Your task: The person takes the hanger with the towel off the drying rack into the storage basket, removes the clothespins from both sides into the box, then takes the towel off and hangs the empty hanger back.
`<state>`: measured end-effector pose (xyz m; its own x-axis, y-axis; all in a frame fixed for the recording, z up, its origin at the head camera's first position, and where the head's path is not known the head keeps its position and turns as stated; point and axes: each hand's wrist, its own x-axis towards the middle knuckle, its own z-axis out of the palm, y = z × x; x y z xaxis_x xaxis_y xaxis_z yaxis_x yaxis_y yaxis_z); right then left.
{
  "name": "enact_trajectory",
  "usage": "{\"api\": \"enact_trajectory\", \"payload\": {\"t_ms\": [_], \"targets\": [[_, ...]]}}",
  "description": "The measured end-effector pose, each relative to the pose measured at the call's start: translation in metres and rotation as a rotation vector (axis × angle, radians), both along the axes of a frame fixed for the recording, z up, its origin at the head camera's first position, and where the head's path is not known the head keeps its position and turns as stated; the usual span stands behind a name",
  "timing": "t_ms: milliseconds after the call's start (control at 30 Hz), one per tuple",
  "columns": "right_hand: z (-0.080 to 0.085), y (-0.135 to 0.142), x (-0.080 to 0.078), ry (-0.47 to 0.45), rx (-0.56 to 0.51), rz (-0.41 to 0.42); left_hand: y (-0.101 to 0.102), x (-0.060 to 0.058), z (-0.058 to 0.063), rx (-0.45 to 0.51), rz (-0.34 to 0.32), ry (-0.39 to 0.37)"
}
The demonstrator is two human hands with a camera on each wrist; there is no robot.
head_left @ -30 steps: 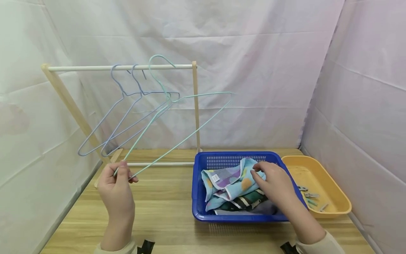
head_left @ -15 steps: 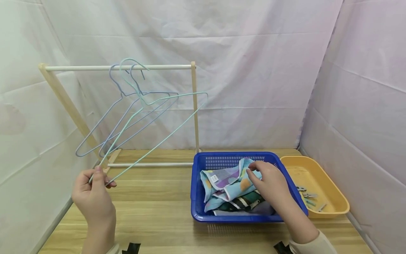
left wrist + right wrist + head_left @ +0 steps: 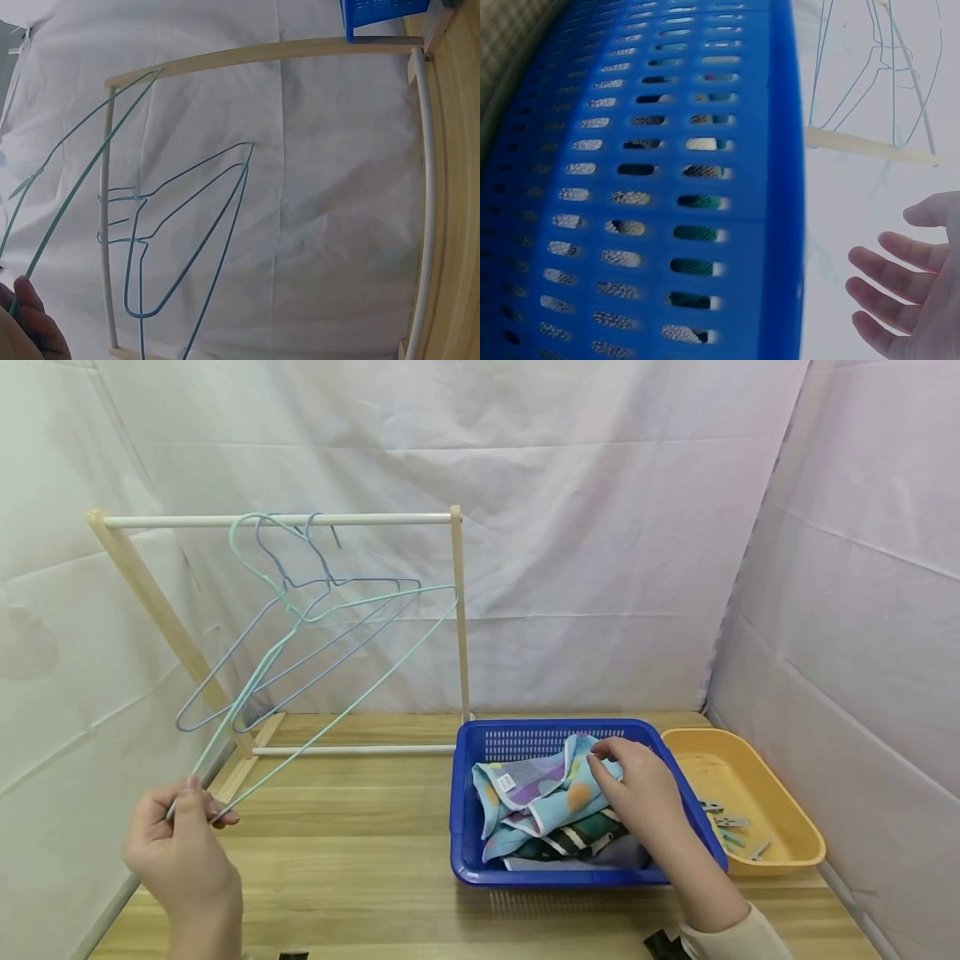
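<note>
In the head view my left hand [image 3: 183, 852] pinches the corner of a mint-green wire hanger [image 3: 291, 607] between thumb and fingers. The hanger tilts up toward the rack, its hook appearing level with the white rail [image 3: 397, 518]; whether they touch I cannot tell. Two blue hangers [image 3: 141, 315] hang from that rail. My right hand [image 3: 648, 793] hovers by a patterned light-blue towel [image 3: 577, 796] in the blue basket [image 3: 555, 877]. In the right wrist view its fingers are spread and hold nothing.
A yellow tray [image 3: 780, 802] with several clothespins [image 3: 731, 821] stands right of the basket, partly behind it. Dark green and grey cloths [image 3: 622, 852] lie under the towel. Wooden rack posts [image 3: 461, 635] rise on the wooden table [image 3: 360, 860]. White sheets surround everything.
My left hand has moved left and down, taking the mint-green hanger with it from the rail's right end to its middle. The right hand stays almost still over the basket.
</note>
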<state>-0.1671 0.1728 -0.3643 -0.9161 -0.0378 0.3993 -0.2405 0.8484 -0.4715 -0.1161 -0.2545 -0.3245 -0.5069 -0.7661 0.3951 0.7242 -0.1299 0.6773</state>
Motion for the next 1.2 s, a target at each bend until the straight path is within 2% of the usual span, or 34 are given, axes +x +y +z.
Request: {"api": "enact_trajectory", "payload": {"t_ms": [233, 367, 467, 633, 967, 1200], "targets": [[-0.005, 0.005, -0.004, -0.001, -0.026, -0.017, -0.003, 0.004, -0.003, 0.028, -0.017, 0.038], [-0.006, 0.006, -0.007, -0.020, -0.031, -0.020, 0.000, 0.003, -0.003, 0.005, -0.011, 0.040], [-0.005, 0.006, -0.009, -0.028, -0.031, -0.018, 0.004, 0.000, -0.002, -0.044, 0.009, -0.022], [-0.002, 0.005, -0.013, -0.032, -0.017, -0.007, 0.012, -0.008, 0.000, -0.120, -0.008, -0.146], [0.009, 0.003, -0.018, -0.012, 0.028, 0.024, 0.031, -0.025, 0.006, -0.278, -0.056, -0.251], [0.010, 0.000, -0.018, -0.020, 0.029, 0.041, 0.039, -0.037, 0.012, -0.353, -0.078, -0.282]]}}
